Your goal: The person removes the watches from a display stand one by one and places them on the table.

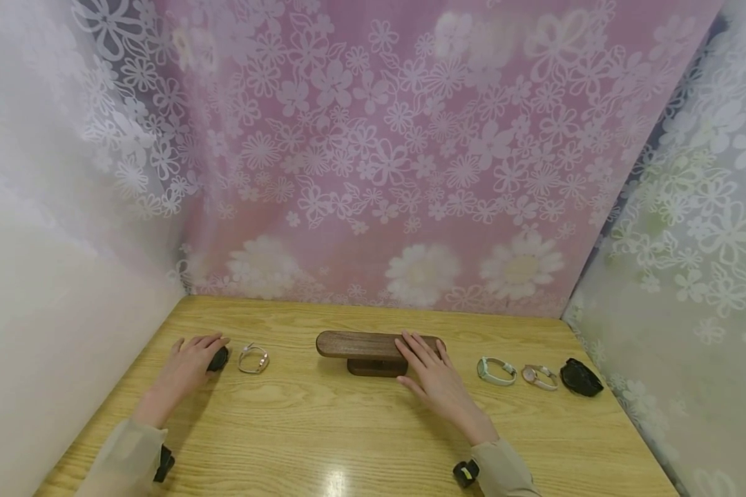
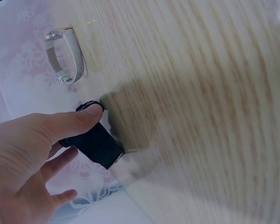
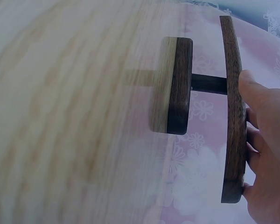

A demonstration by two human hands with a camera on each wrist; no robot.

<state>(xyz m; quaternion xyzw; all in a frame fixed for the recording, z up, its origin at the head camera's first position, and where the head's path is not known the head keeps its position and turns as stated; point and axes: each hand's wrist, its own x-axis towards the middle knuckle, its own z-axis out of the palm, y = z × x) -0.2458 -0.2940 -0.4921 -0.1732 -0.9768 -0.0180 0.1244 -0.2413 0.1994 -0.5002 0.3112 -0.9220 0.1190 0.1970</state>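
Observation:
My left hand (image 1: pixel 189 364) is at the table's left side, pinching a black watch (image 2: pixel 95 144) between thumb and fingers. Its strap hangs down close over the wood, and part of the watch is hidden behind the thumb. Just right of that hand lies a white-strapped watch (image 1: pixel 253 359) with a rose-gold part, curled into a loop. Near the middle stands a dark wooden watch stand (image 1: pixel 354 343), a long rounded bar on a short post and a block base (image 3: pixel 180 86). My right hand (image 1: pixel 438 386) rests on the bar's right end with its fingers fairly straight across the top.
Right of the stand, a mint-green watch (image 1: pixel 497 371), a watch with a pale strap and rose-gold case (image 1: pixel 539 377) and a black pouch-like item (image 1: pixel 581 377) lie in a row. A flowered pink curtain (image 1: pixel 379 172) hangs behind the wooden table (image 1: pixel 323 435), with pale sheets on both sides.

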